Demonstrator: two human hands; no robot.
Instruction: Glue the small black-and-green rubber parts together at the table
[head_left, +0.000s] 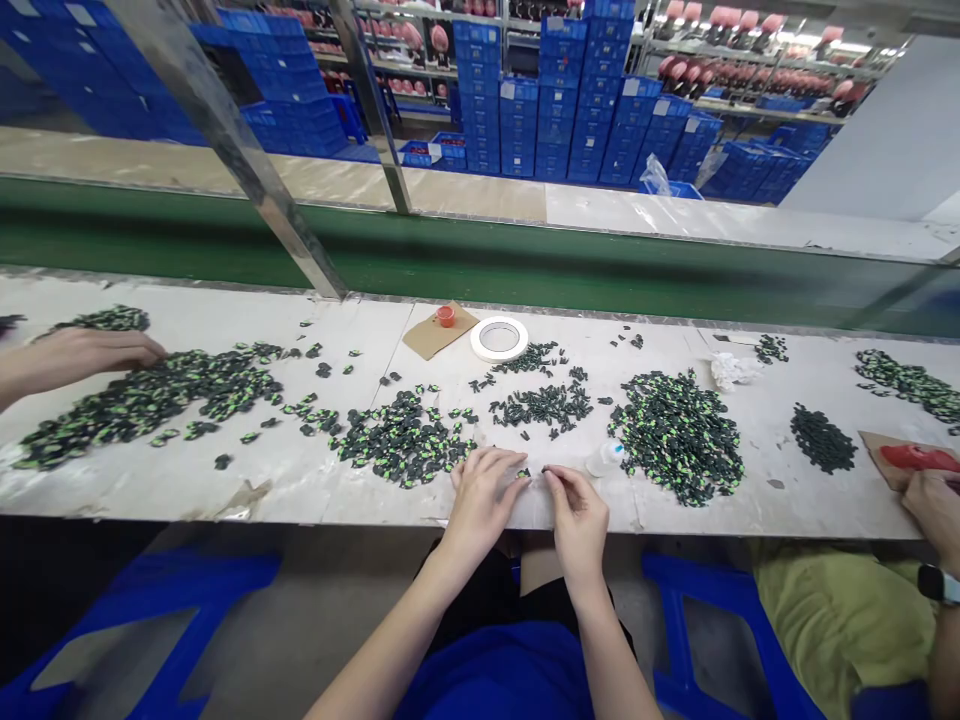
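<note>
Near the table's front edge, my left hand (484, 497) is closed in a pinch on a small black-and-green part (523, 474). Just to its right, my right hand (579, 508) pinches a tiny dark piece (546, 469) between thumb and fingertips. A small gap separates the two pieces. Left of my left hand spreads a pile of black-and-green parts (401, 440). Small dark pieces (544, 404) lie scattered beyond my hands. A small translucent bottle with a blue tip (604, 458) is beside my right hand, next to another black-and-green pile (682, 435).
A roll of white tape (499, 340) and a red cap on cardboard (445, 316) lie farther back. A co-worker's hand (94, 352) reaches into a pile at left; another's hand (934, 510) is at far right. A green conveyor belt (525, 265) runs behind a slanted metal post (255, 170).
</note>
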